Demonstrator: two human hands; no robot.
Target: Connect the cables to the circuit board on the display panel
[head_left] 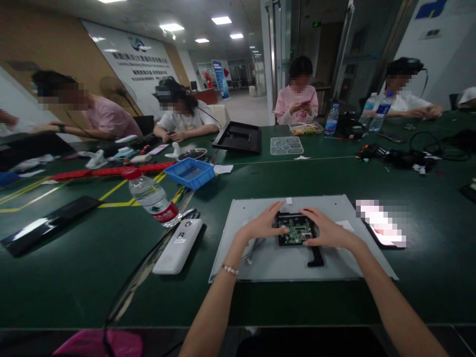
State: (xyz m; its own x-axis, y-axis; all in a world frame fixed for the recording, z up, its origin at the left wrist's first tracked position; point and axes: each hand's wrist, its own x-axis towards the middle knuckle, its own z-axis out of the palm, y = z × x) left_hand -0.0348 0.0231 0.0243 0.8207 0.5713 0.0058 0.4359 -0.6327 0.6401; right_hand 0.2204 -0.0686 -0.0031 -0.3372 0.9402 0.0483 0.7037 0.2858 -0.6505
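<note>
A green circuit board (300, 233) in a black housing lies on a light grey flat panel (238, 248) in front of me. My left hand (263, 222) grips the housing's left side, its thumb on the near left edge and its fingers at the far corner. From the right, my right hand (323, 229) holds the opposite side, fingers at the far edge and thumb near the front corner. A black bracket-like piece (316, 258) sticks out below the right hand. Beside the left wrist, a slim metallic tool (253, 252) rests on the panel, partly hidden.
Left of the panel lie a white power bank (179, 248), a water bottle (152, 198) and a blue tray (190, 173). A lit phone (383, 225) overlaps the right side. Cables (401, 156) and a clear plastic tray (286, 146) lie farther back. Several people sit around the table.
</note>
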